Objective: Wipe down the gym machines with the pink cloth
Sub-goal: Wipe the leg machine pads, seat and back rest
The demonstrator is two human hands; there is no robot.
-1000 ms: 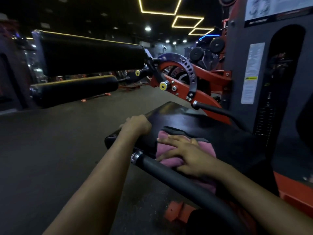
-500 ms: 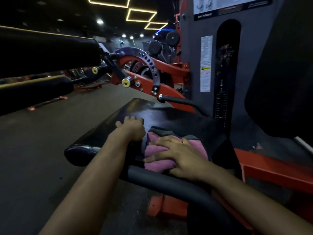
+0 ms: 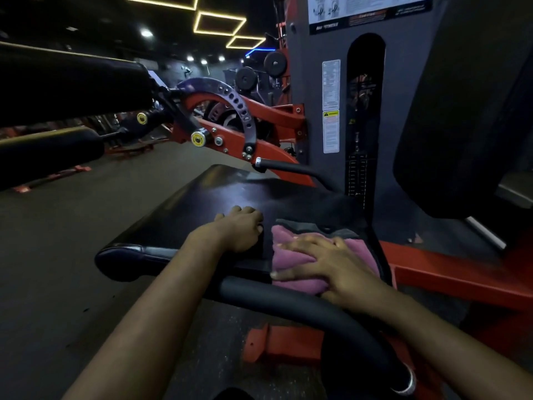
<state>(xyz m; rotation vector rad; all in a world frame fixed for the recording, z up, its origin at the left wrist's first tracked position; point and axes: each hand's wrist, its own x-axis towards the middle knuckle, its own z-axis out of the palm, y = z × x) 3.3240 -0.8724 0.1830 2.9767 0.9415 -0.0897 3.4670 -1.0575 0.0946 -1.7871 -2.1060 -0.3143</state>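
Observation:
The pink cloth [image 3: 291,255] lies on the rear right part of the machine's black seat pad [image 3: 202,203]. My right hand [image 3: 331,264] presses flat on the cloth with straight, spread fingers. A dark strip of fabric shows at the cloth's far edge. Just left of the cloth, my left hand [image 3: 239,228] rests on the pad with its fingers curled under, holding nothing. Both forearms cross over the near black handle bar [image 3: 288,301].
A second handle [image 3: 288,166] juts over the seat's far side. The grey weight-stack tower [image 3: 363,111] and black backrest pad [image 3: 461,111] stand to the right. Two roller pads [image 3: 72,79] hang at left on the red frame [image 3: 447,272]. Dark floor lies left.
My left hand has shifted from the seat's front edge onto its top surface beside the cloth. My right hand stays pressed on the cloth. The view has swung right.

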